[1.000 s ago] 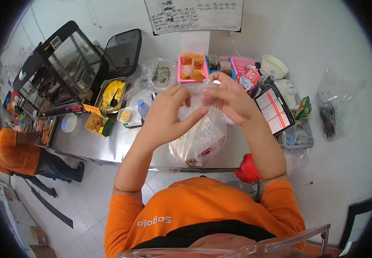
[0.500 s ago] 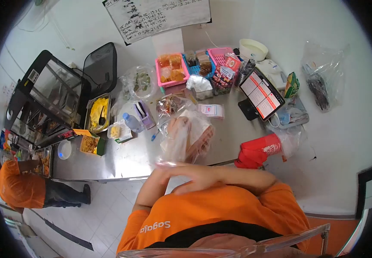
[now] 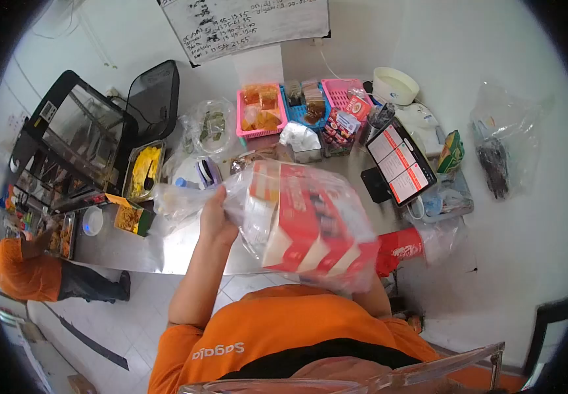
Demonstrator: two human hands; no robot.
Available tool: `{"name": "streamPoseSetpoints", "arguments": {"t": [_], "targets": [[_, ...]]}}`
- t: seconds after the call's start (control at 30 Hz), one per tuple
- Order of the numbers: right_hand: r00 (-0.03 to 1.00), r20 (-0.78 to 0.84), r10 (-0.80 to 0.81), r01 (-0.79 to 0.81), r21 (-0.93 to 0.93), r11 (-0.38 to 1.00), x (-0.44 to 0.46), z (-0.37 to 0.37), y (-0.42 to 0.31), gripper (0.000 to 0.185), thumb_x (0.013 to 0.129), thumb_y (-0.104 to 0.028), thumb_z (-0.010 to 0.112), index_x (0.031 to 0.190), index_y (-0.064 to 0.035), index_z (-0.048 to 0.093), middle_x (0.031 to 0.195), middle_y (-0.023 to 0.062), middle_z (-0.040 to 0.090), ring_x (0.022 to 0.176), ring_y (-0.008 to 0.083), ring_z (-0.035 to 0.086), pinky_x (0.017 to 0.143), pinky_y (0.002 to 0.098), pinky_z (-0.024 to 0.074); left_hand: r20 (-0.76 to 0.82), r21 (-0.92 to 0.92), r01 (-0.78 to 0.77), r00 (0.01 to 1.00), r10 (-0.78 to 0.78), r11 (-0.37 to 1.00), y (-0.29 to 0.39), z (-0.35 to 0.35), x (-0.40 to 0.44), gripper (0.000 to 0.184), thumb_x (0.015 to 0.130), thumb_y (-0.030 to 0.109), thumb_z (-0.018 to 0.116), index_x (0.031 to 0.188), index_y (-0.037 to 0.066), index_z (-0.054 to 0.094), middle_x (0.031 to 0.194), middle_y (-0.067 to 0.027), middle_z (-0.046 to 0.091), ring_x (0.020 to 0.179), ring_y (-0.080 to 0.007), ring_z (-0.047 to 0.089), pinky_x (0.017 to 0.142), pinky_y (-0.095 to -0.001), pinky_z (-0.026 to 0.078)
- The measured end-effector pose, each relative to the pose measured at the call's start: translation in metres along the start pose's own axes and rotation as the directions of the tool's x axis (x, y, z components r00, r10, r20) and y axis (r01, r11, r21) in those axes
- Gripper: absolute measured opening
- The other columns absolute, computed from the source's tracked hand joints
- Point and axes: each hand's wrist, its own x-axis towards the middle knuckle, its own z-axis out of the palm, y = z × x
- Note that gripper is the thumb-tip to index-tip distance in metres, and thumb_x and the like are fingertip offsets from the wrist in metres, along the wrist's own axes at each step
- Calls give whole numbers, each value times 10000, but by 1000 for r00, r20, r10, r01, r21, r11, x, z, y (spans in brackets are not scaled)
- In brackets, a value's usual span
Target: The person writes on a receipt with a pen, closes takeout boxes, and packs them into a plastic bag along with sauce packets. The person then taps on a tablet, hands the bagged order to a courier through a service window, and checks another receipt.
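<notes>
A red and white box [image 3: 310, 223] in a clear plastic bag is lifted over the front edge of the steel table, tilted and slightly blurred. My left hand [image 3: 217, 218] is closed on the gathered neck of the bag, at the box's left side. Loose plastic [image 3: 179, 200] trails from that hand to the left. My right hand is hidden behind the box; only its forearm [image 3: 377, 299] shows below the box's right end.
The steel table [image 3: 179, 246] carries a tablet [image 3: 401, 161] on a stand, a pink basket [image 3: 261, 132] and a yellow food tray [image 3: 145, 172]. A glass display case [image 3: 77, 134] stands at left, near a person in orange [image 3: 24, 270]. A red item [image 3: 399, 248] lies at the right edge.
The bagged box has come up towards me, and its red printed side now shows. My left hand has gone to the bag's neck; my right hand has passed behind the box.
</notes>
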Motion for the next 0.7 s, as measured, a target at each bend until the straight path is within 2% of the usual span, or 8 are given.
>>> {"name": "streamPoseSetpoints", "arguments": {"t": [0.07, 0.1, 0.17, 0.33, 0.43, 0.53, 0.63, 0.7], "targets": [[971, 39, 236, -238, 77, 968, 3, -9, 19, 394, 964, -386, 380, 1146, -81, 551, 1060, 124, 579, 958, 205, 565, 788, 328, 472, -30, 99, 74, 997, -71, 992, 0, -30, 24, 272, 919, 174, 476, 1112, -12, 526, 1046, -138, 605, 973, -273, 591, 858, -407, 469], [945, 61, 321, -325, 99, 940, -4, -12, 31, 392, 964, -390, 378, 1128, -82, 557, 1010, 120, 590, 899, 201, 576, 738, 319, 479, 38, 536, -81, 997, 72, 841, 10, -37, 27, 267, 884, 168, 508, 1086, -5, 540, 1039, -145, 607, 964, -281, 592, 831, -408, 470], [872, 108, 478, -489, 120, 864, -18, -23, 53, 392, 965, -400, 373, 1092, -84, 567, 909, 113, 613, 780, 191, 598, 637, 301, 493, 306, 947, -318, 931, 199, 33, 22, -44, 30, 264, 813, 155, 572, 1034, 10, 567, 1024, -159, 610, 946, -296, 594, 776, -409, 473], [619, 313, 720, -784, 202, 587, -27, -48, 62, 394, 973, -410, 343, 914, -93, 569, 521, 32, 531, 342, 135, 439, 310, 243, 337, 816, 487, -646, 577, 42, -588, 20, -33, -13, 213, 656, 105, 594, 847, 19, 555, 844, -144, 570, 797, -345, 539, 698, -416, 436], [624, 659, 419, -738, 321, 594, -9, -39, 17, 391, 970, -407, 354, 824, -98, 544, 452, -9, 433, 295, 104, 333, 300, 211, 263, 861, 374, -703, 505, -54, -605, 13, -23, -24, 217, 626, 131, 589, 813, 28, 547, 798, -144, 546, 780, -342, 525, 703, -430, 430], [857, 405, 319, -412, 167, 896, 48, -15, -47, 346, 939, -406, 450, 813, -108, 573, 535, -22, 461, 399, 89, 392, 352, 230, 281, 829, 497, -731, 559, 6, -468, -14, -31, -21, 180, 679, 122, 596, 817, 23, 537, 798, -134, 555, 783, -295, 554, 704, -379, 451], [991, 107, -80, 123, -489, 864, 138, 8, -90, 175, 914, -241, 543, 856, -89, 606, 615, -25, 546, 554, 68, 513, 489, 213, 389, -42, 730, -197, 943, 331, 654, -47, -81, -1, 85, 807, 121, 526, 763, 49, 521, 709, -57, 514, 655, -158, 510, 577, -312, 429], [823, 281, -494, 478, -812, 335, 216, -9, -97, 118, 830, -157, 588, 777, -65, 639, 741, 73, 643, 646, 195, 605, 572, 298, 468, 172, 942, -284, 867, 467, 180, -41, -77, -7, 138, 862, 120, 496, 736, 69, 516, 693, -13, 499, 648, -106, 489, 563, -285, 431]]}}
